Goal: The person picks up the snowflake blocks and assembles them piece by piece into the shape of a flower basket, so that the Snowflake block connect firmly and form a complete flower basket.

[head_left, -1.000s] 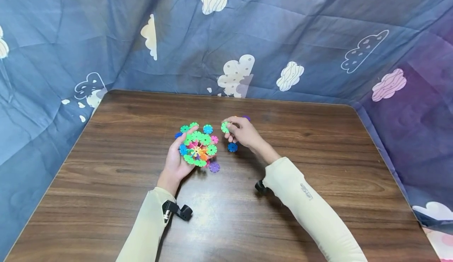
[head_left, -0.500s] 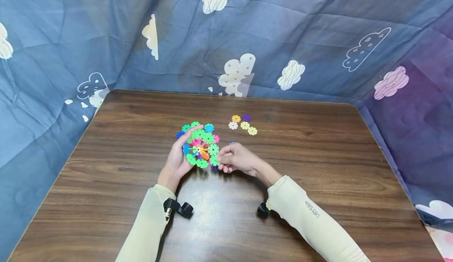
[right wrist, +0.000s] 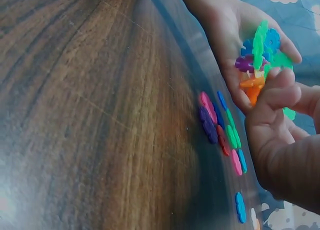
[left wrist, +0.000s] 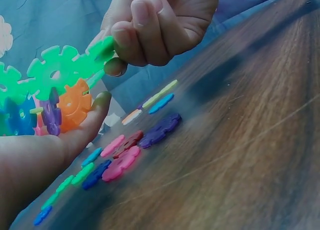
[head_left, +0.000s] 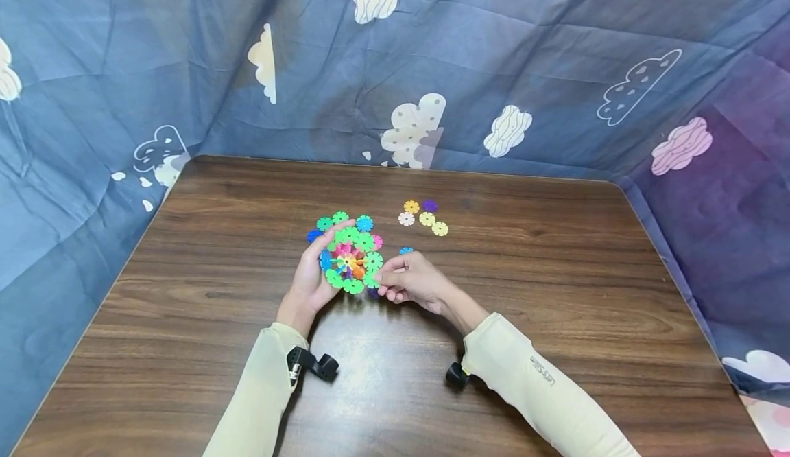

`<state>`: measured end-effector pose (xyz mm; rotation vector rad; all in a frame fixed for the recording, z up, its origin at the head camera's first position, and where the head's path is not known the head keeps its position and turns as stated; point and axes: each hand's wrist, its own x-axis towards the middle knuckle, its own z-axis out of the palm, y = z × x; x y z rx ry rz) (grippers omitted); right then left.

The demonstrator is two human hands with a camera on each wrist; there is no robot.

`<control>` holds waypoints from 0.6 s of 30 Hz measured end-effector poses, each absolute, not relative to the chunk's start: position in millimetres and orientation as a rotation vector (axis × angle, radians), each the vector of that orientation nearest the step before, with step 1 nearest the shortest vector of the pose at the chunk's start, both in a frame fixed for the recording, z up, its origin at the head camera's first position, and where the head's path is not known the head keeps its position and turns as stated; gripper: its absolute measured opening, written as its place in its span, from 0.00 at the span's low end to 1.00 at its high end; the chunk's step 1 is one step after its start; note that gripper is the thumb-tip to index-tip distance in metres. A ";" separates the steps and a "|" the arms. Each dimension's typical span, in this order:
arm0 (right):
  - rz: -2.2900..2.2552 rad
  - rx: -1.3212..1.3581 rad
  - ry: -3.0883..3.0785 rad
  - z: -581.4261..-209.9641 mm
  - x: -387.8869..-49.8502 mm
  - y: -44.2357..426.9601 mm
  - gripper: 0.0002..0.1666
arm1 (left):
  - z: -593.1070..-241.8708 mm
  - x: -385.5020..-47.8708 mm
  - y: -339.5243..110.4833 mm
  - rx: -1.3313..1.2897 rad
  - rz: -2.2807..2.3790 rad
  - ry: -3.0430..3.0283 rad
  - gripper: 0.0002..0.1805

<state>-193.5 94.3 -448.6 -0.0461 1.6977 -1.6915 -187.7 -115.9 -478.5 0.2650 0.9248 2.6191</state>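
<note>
My left hand [head_left: 313, 273] holds an assembly of interlocking plastic snowflake discs [head_left: 349, 261] over the table. Green discs make its outer ring; pink, orange, purple, yellow and blue ones sit inside. On its lower right side, my right hand [head_left: 410, 280] pinches a green disc [head_left: 370, 278] against the neighbouring green disc. The left wrist view shows this pinched green disc [left wrist: 101, 51] edge to edge with the ring, largely covered by the curled right fingers [left wrist: 147, 30]. From the right wrist view, the assembly [right wrist: 260, 50] rests against the left palm; whether the slots are joined is hidden.
Loose discs lie on the wooden table [head_left: 543, 272]: orange [head_left: 411, 206], purple [head_left: 430, 206], white [head_left: 406, 219] and yellow [head_left: 427, 219] behind the right hand. More, including pink [left wrist: 121, 163] and dark purple [left wrist: 160, 130], lie beneath the assembly. A cloud-print cloth [head_left: 308, 66] hangs behind.
My right hand has come down and left from the back discs, bringing a green disc to the ring's lower right. Since half a second ago it has barely moved; the left hand stays nearly still.
</note>
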 end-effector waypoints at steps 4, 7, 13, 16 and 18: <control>-1.721 -0.001 1.701 -449.1 -192.1 93.3 0.03 | -480.1 -187.3 -114.2 0.253 2.627 0.913 0.21; -1.726 0.035 1.680 -449.6 -191.1 93.4 0.04 | -480.5 -187.1 -112.7 0.250 2.637 0.903 0.23; -1.746 0.063 1.633 -452.5 -190.2 93.5 0.05 | -481.4 -186.5 -110.9 0.242 2.650 0.917 0.24; -1.757 0.055 1.627 -454.2 -190.4 93.9 0.06 | -482.5 -186.8 -110.7 0.226 2.653 0.921 0.24; -1.762 0.045 1.626 -454.9 -190.6 94.3 0.06 | -483.2 -187.4 -110.4 0.214 2.655 0.931 0.25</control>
